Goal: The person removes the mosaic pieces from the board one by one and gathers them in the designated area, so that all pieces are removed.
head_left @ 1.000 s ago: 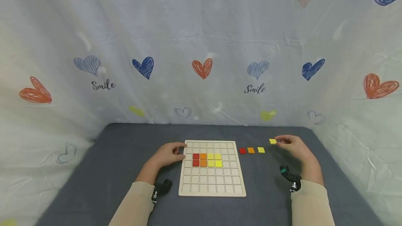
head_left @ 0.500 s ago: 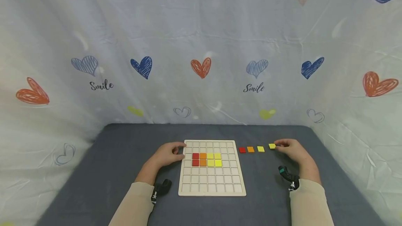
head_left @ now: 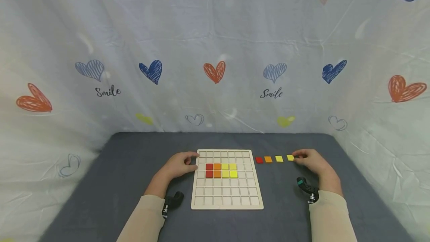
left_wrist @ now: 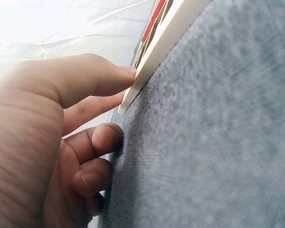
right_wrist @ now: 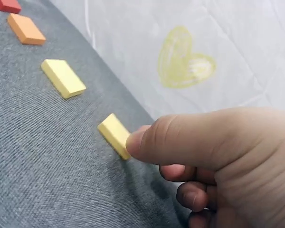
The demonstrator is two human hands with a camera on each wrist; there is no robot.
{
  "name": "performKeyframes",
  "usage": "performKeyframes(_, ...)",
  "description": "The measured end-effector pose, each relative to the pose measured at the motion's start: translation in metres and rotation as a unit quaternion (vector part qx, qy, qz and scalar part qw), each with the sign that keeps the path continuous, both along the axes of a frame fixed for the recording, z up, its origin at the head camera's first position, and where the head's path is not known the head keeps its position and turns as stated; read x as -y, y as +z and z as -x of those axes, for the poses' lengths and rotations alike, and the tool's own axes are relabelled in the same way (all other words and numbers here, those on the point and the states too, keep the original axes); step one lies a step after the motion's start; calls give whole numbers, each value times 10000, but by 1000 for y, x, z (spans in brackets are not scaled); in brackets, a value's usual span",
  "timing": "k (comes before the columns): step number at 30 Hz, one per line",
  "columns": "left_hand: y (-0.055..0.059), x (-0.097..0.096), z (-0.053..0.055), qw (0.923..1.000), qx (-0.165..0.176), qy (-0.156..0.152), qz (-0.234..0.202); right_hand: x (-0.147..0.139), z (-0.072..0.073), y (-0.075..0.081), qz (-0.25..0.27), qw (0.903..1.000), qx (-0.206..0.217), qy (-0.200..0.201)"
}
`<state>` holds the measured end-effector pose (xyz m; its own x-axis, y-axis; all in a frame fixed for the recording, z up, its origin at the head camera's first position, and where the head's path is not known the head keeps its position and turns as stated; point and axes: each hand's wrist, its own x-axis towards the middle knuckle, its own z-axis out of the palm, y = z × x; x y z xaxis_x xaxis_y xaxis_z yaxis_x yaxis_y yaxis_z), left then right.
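Observation:
A pale wooden grid board (head_left: 226, 193) lies on the table, with red, orange and yellow square tiles in two of its rows. My left hand (head_left: 178, 165) rests at the board's left edge, thumb and index fingertips against the rim at separate spots. In the left wrist view the other fingers curl loosely beside the board. At the right end of a row of loose tiles, my right hand (head_left: 314, 161) pinches a yellow tile (right_wrist: 114, 135) by one end, low over the cloth. Beside it lie another yellow tile (head_left: 279, 158), an orange tile (head_left: 268, 159) and a red tile (head_left: 259, 160).
Dark grey cloth covers the table (head_left: 141, 146). Behind and at both sides hangs a pale curtain (head_left: 188, 100) printed with hearts. A black wrist device (head_left: 174, 201) sits on the left forearm, and another black device (head_left: 307, 186) on the right.
My right hand has brought the yellow tile down and slightly towards me, into line with the other loose tiles. My left hand has stayed at the board's edge.

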<state>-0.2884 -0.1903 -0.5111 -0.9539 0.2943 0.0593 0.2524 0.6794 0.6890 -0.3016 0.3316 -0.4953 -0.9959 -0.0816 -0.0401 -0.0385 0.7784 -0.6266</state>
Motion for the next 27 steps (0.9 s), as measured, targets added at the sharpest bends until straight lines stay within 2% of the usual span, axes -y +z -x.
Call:
performKeyframes(6,1,0,0,10000,49,-4,49,4,-1,10,110,9997,-148,158)
performKeyframes(16,1,0,0,10000,-3,-33,41,27,-9,50,367,9978,-403,367)
performKeyframes(21,1,0,-1,10000,9,-67,11,41,-12,63,577,9950,-591,562)
performKeyframes(27,1,0,-1,10000,-2,-58,15,65,-11,72,852,9878,-881,959)
